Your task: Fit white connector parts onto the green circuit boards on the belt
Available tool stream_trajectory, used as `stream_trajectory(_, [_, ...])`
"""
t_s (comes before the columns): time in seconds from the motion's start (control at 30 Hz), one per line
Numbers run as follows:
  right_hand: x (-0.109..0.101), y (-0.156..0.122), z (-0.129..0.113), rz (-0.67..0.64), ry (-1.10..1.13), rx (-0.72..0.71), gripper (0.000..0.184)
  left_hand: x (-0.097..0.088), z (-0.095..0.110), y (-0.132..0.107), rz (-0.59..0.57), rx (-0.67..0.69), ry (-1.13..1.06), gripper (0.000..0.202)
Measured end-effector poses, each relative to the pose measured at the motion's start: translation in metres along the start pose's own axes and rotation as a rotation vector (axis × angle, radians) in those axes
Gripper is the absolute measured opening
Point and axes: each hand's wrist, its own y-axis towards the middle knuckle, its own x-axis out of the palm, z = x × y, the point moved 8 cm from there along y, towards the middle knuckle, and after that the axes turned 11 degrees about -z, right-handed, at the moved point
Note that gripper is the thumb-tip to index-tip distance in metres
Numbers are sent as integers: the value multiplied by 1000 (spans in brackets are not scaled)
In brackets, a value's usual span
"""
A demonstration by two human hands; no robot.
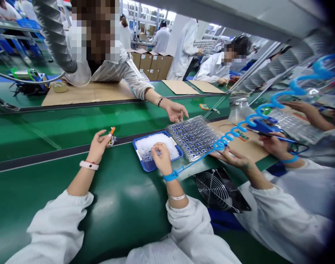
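My left hand (98,146) is raised over the near edge of the conveyor. Its thumb and fingers pinch a small electronic part with an orange end (112,130) and a dark, metallic lower portion. Over the blue tray (149,167), my right hand (162,158) has its fingertips pressed together among small white, translucent pieces (147,142). What those fingertips hold, if anything, is too small to make out. A blue wrist strap (170,176) circles my right wrist and joins a coiled blue cord.
Beside the blue tray lies a clear blister tray (193,137) of small blue-and-white parts. A co-worker's hand (176,111) reaches over its far edge; another's hand (233,157) is at its right. A black fan (214,187) sits below. The coiled blue cord (248,121) hangs across the right.
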Motion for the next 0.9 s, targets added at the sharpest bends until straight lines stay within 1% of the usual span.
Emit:
stream_trajectory(0.07, [-15,2,13,33,-70,20,9,-19,10,23,160,92,-14,65])
stream_trajectory(0.1, [-24,2,22,51,-105,38,9,-29,15,32,230,153,30,65])
stream_trajectory(0.17, [-39,3,40,75,-179,82,9,-44,23,43,324,255,217,66])
stream_trajectory(0.2, [-45,3,48,70,-220,103,9,-49,24,47,338,278,346,68])
stream_trajectory(0.23, [-48,3,55,52,-262,119,10,-53,21,51,327,275,480,69])
stream_trajectory(0.27, [-48,3,61,21,-302,130,9,-55,16,55,291,252,609,70])
stream_trajectory(0.33, [-45,2,69,-62,-368,135,10,-58,0,62,174,184,820,70])
stream_trajectory(0.4, [-40,0,75,-130,-414,135,11,-59,-14,66,66,140,957,67])
stream_trajectory(0.43, [-39,-2,77,-149,-434,138,11,-60,-18,67,36,126,1002,67])
stream_trajectory(0.5, [-40,-4,81,-157,-469,152,11,-62,-21,67,35,109,1069,66])
stream_trajectory(0.63, [-45,-5,86,-123,-510,180,10,-62,-10,57,168,107,1190,60])
stream_trajectory(0.7, [-46,-4,86,-109,-516,186,9,-54,-2,48,201,152,1208,53])
stream_trajectory(0.73, [-45,-4,85,-106,-516,187,9,-45,1,43,185,189,1197,49])
stream_trajectory(0.77, [-45,-3,84,-104,-515,188,9,-32,3,37,146,230,1174,45])
stream_trajectory(0.83, [-43,-3,83,-105,-515,199,9,1,5,21,17,312,1104,39])
stream_trajectory(0.9, [-43,-3,82,-109,-526,228,9,39,3,1,-120,362,1021,40])
